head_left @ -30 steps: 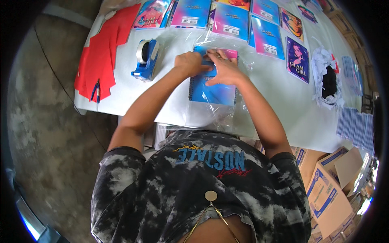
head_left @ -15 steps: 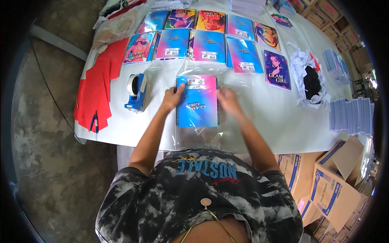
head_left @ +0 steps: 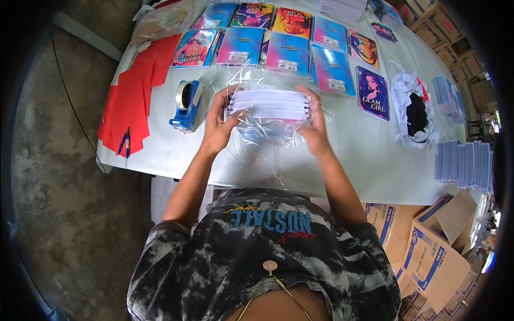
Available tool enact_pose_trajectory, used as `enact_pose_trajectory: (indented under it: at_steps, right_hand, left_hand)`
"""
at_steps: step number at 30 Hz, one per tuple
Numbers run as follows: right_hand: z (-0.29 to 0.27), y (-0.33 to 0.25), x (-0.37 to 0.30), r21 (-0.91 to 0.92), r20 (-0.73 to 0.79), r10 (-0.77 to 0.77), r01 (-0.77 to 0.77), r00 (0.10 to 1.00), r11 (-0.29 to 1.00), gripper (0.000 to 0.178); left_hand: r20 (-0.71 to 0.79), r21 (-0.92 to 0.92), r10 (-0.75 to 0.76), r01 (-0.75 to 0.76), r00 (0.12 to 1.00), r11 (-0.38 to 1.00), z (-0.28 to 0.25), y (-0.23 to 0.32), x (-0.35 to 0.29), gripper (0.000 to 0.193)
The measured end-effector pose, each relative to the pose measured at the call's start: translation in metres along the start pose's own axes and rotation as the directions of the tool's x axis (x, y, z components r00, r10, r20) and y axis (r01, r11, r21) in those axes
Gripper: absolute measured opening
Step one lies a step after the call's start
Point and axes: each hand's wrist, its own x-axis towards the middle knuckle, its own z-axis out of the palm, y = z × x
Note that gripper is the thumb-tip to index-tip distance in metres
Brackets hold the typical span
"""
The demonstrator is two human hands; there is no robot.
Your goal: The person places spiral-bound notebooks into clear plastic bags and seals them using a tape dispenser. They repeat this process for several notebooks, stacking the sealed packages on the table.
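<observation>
Between my hands a stack of spiral notebooks (head_left: 269, 104) stands on edge, its white page edges facing up. Loose clear plastic wrap (head_left: 262, 136) surrounds the stack and crumples on its near side. My left hand (head_left: 222, 120) grips the left end, thumb on the near side and fingers behind. At the other end my right hand (head_left: 315, 120) is closed round the stack and the plastic. The covers of the held notebooks are mostly hidden. Left of my left hand sits a blue tape dispenser (head_left: 186, 106) with a roll of clear tape.
Rows of colourful notebooks (head_left: 241, 47) lie at the back, with a single purple notebook (head_left: 373, 93) to the right. Red sheets (head_left: 128, 101) and small snips (head_left: 124, 143) lie at left. Crumpled paper (head_left: 409, 109) and notebook stacks (head_left: 463, 163) stand at right, above open cardboard boxes (head_left: 433, 251).
The notebook stack lay flat with a blue-pink cover upward; now it is tipped up on edge. Both hands have closed on its ends, and the plastic has gathered round it.
</observation>
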Motion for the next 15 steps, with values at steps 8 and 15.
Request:
enact_pose_trajectory:
  at_steps: [8, 15]
  right_hand:
    - [-0.009, -0.089, 0.048, -0.683, -0.103, 0.390, -0.349, 0.915, 0.641, 0.048]
    - [-0.069, -0.156, 0.051, 0.239, 0.056, 0.207, -0.214, 0.977, 0.947, 0.025]
  left_hand:
    - [-0.027, 0.729, -0.259, 0.196, 0.965, 0.655, -0.005, 0.101, 0.039, 0.063]
    - [-0.092, 0.435, -0.083, 0.115, 0.992, 0.893, -0.051, 0.147, 0.037, 0.047]
